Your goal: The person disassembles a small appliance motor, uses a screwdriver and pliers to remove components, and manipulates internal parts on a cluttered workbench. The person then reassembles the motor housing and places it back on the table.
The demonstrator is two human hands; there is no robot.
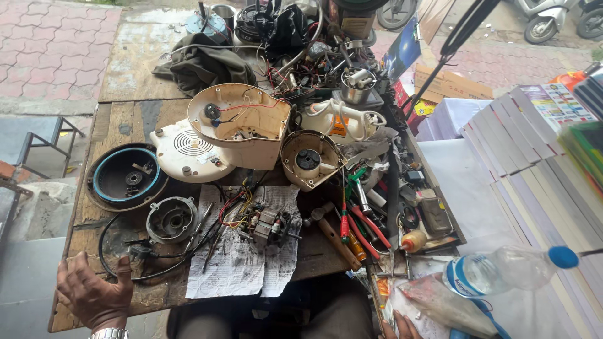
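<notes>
Left hand at lower left of frame, fingers loosely curled, holding nothing, resting on edge of wooden workbench, just beside black cable. Right hand at bottom edge, mostly cut off; grip cannot be told; touching clear plastic bag. Electric motor lies mid-frame on newspaper sheet; plastic bottle lower right.

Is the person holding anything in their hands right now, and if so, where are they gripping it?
The left hand holds nothing; it rests open on the edge of the wooden workbench. The right hand barely shows at the bottom edge, so its hold cannot be told.
</notes>
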